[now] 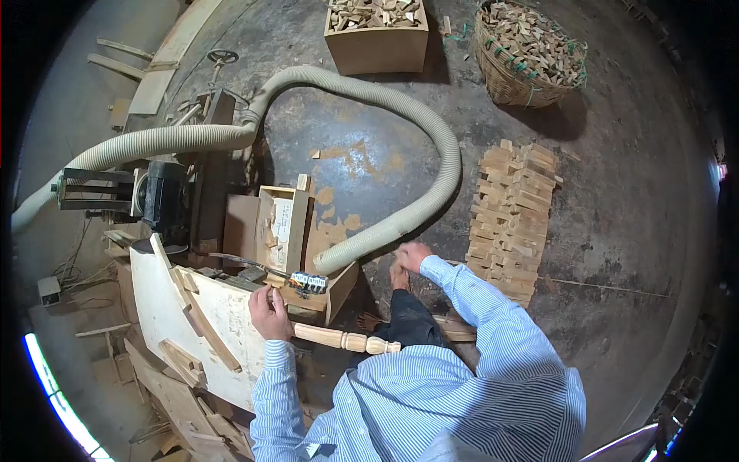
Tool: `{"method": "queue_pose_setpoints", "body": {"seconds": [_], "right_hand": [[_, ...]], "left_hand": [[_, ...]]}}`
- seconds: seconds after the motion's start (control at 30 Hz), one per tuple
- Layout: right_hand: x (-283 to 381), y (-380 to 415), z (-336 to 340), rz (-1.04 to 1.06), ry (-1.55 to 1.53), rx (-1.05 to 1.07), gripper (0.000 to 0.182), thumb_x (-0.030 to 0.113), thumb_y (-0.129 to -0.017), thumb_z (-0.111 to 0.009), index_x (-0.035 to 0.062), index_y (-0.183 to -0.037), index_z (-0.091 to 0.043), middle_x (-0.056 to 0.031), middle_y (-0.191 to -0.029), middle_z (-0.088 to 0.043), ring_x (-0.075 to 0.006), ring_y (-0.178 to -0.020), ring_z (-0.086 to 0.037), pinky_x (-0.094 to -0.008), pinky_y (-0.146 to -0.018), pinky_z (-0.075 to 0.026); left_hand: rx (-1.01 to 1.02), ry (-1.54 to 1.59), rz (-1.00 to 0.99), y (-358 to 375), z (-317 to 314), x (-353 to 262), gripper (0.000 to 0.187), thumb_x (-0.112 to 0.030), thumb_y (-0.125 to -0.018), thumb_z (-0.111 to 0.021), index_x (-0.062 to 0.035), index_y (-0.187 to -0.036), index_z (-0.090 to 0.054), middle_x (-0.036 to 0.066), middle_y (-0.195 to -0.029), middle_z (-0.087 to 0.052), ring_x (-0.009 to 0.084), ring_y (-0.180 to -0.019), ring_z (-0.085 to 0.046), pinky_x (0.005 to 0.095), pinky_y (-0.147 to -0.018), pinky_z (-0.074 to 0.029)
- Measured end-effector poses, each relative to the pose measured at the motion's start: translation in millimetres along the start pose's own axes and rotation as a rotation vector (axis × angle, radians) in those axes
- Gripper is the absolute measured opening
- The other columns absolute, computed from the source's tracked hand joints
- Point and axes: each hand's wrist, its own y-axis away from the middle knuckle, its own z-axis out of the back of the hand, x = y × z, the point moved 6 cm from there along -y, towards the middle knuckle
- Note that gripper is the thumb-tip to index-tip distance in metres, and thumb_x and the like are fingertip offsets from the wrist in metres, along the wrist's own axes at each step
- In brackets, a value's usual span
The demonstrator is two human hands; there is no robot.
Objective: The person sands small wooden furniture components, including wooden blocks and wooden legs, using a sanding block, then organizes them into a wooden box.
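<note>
My left hand (269, 312) is closed around one end of a turned wooden leg (346, 339), at the edge of the pale work board (231, 323). The leg's carved, beaded end points right, toward the striped shirt. My right hand (414, 256) is held out low over the floor, near a bare foot (399, 276) and the end of the hose. Its fingers are partly hidden and too small to read. A block of switches with wires (309, 282) sits just beyond my left hand.
A ribbed hose (443, 146) loops across the floor. A motor (165, 196) stands at left beside a wooden box (281, 231). Stacked wood blocks (512, 215) lie at right. A carton (377, 50) and a basket (512, 81) hold offcuts. Wood strips (204, 323) rest on the board.
</note>
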Motion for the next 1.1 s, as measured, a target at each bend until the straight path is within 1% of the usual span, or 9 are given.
{"method": "queue_pose_setpoints", "body": {"seconds": [0.2, 0.23, 0.27, 0.3, 0.33, 0.47, 0.6, 0.83, 1.1], "right_hand": [[-25, -73, 52, 0.1, 0.575, 0.216, 0.037, 0.032, -0.085, -0.059, 0.0036, -0.103, -0.075, -0.0248, -0.107, -0.071, -0.0393, -0.099, -0.069, -0.0454, -0.093, -0.054], [-89, -184, 74, -0.081, 0.161, -0.284, 0.047, 0.036, -0.098, -0.05, 0.0036, -0.129, -0.064, -0.0214, -0.136, -0.061, -0.0392, -0.122, -0.06, -0.0473, -0.105, -0.046], [-43, -153, 194, 0.037, -0.256, -0.685, 0.041, 0.038, -0.09, -0.062, 0.0053, -0.113, -0.07, -0.0167, -0.095, -0.073, -0.0329, -0.09, -0.069, -0.0464, -0.082, -0.054], [18, -126, 291, 0.004, -0.439, -0.666, 0.058, 0.046, -0.097, -0.056, 0.0021, -0.135, -0.058, -0.021, -0.13, -0.064, -0.0347, -0.122, -0.061, -0.0432, -0.104, -0.047], [56, -132, 373, 0.22, -0.672, -0.985, 0.064, 0.048, -0.093, -0.063, 0.0002, -0.136, -0.057, -0.0215, -0.126, -0.066, -0.0326, -0.12, -0.062, -0.0408, -0.103, -0.048], [194, -38, 508, 0.494, -0.582, -1.029, 0.077, 0.05, -0.089, -0.069, -0.0024, -0.143, -0.048, -0.021, -0.116, -0.072, -0.027, -0.105, -0.07, -0.0375, -0.097, -0.05], [225, -13, 450, 0.475, -0.429, -0.906, 0.066, 0.048, -0.091, -0.068, 0.0003, -0.135, -0.056, -0.0189, -0.106, -0.074, -0.0231, -0.098, -0.072, -0.0364, -0.088, -0.054], [171, -5, 98, 0.445, -0.466, -0.172, 0.056, 0.041, -0.094, -0.066, 0.0006, -0.133, -0.059, -0.0185, -0.108, -0.071, -0.0247, -0.1, -0.069, -0.0385, -0.088, -0.054], [227, 116, -7, 0.448, -0.419, 0.207, 0.051, 0.041, -0.1, -0.057, 0.0019, -0.133, -0.059, -0.0165, -0.119, -0.07, -0.0293, -0.106, -0.069, -0.0387, -0.093, -0.052]], "left_hand": [[-0.035, -0.034, -0.05, 2, -3, 10, 0.016, -0.012, -0.095, -0.065, -0.0027, -0.108, -0.068, 0.013, -0.107, -0.064, 0.027, -0.097, -0.062, 0.0363, -0.082, -0.053], [-0.039, -0.033, -0.054, 1, -3, 10, 0.016, -0.012, -0.095, -0.065, -0.0027, -0.108, -0.068, 0.013, -0.107, -0.064, 0.027, -0.097, -0.062, 0.0363, -0.082, -0.053], [-0.039, -0.031, -0.06, 0, -4, 8, 0.016, -0.012, -0.095, -0.065, -0.0028, -0.108, -0.068, 0.012, -0.107, -0.064, 0.0268, -0.097, -0.062, 0.0364, -0.082, -0.053], [-0.035, -0.031, -0.066, 1, -4, 9, 0.016, -0.011, -0.095, -0.065, -0.0028, -0.108, -0.069, 0.012, -0.107, -0.064, 0.0265, -0.097, -0.062, 0.0364, -0.082, -0.053], [-0.029, -0.033, -0.065, 3, -4, 9, 0.016, -0.011, -0.095, -0.065, -0.0028, -0.108, -0.069, 0.012, -0.107, -0.064, 0.0265, -0.097, -0.062, 0.0364, -0.082, -0.053], [-0.043, -0.016, -0.054, 1, -5, 11, 0.016, -0.012, -0.095, -0.064, -0.003, -0.107, -0.069, 0.012, -0.105, -0.065, 0.0261, -0.094, -0.063, 0.0362, -0.081, -0.053], [-0.072, 0.021, -0.044, 3, -3, 10, 0.015, -0.012, -0.095, -0.064, -0.0025, -0.106, -0.069, 0.012, -0.102, -0.065, 0.0263, -0.092, -0.064, 0.0361, -0.082, -0.053], [-0.085, 0.07, -0.062, 3, 0, 9, 0.014, -0.011, -0.094, -0.065, -0.0017, -0.104, -0.069, 0.013, -0.102, -0.066, 0.0271, -0.093, -0.065, 0.0367, -0.082, -0.053], [-0.093, 0.229, -0.112, 1, -15, 27, 0.029, -0.025, -0.084, -0.07, -0.0093, -0.109, -0.073, 0.015, -0.104, -0.071, 0.0355, -0.099, -0.066, 0.0451, -0.089, -0.052]]}}
